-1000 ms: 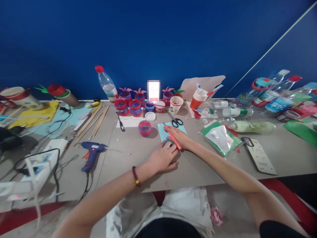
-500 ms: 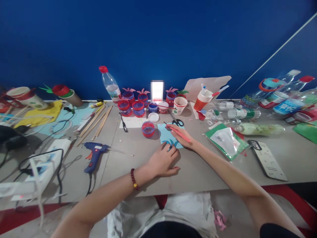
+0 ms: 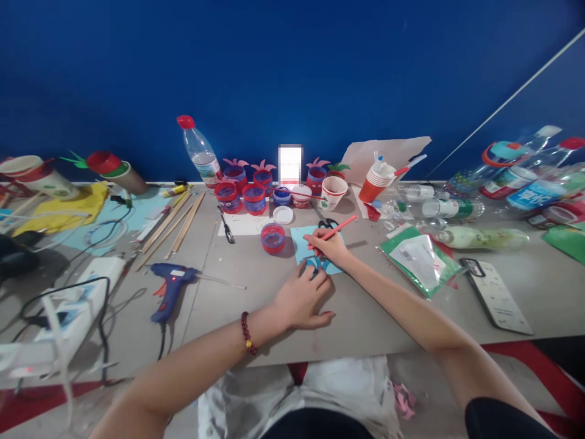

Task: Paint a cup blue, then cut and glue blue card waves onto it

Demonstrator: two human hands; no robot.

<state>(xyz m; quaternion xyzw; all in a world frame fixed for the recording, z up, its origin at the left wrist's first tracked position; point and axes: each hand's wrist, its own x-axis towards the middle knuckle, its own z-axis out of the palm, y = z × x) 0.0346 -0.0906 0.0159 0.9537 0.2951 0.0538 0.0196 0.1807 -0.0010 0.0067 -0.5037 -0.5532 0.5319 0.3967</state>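
Observation:
My left hand (image 3: pixel 302 299) lies palm down with its fingers spread, the fingertips on a darker blue leaf-shaped paper cutout (image 3: pixel 325 264) and the near edge of a light blue paper sheet (image 3: pixel 298 236). In my right hand (image 3: pixel 331 249) a slim red pen (image 3: pixel 343 224) is gripped as for writing, its upper end slanting up to the right. Its tip points down at the sheet beside the cutout, partly hidden by my fingers; whether it touches I cannot tell. Left of the sheet stands a red-and-purple cup (image 3: pixel 273 239), and black scissors (image 3: pixel 328 224) lie just behind.
Several decorated cups (image 3: pixel 255 200), a white lid (image 3: pixel 283 215) and a paper cup (image 3: pixel 333 194) stand behind. At left are a blue glue gun (image 3: pixel 171 289), wooden sticks (image 3: pixel 185 228) and a power strip (image 3: pixel 86 305). Plastic bottles (image 3: pixel 450 207), a green packet (image 3: pixel 425 259) and a phone (image 3: pixel 497 296) are at right.
My right hand has turned the red pen from pointing down to the right into a writing grip, its end now raised. My left hand has stayed on the cutout.

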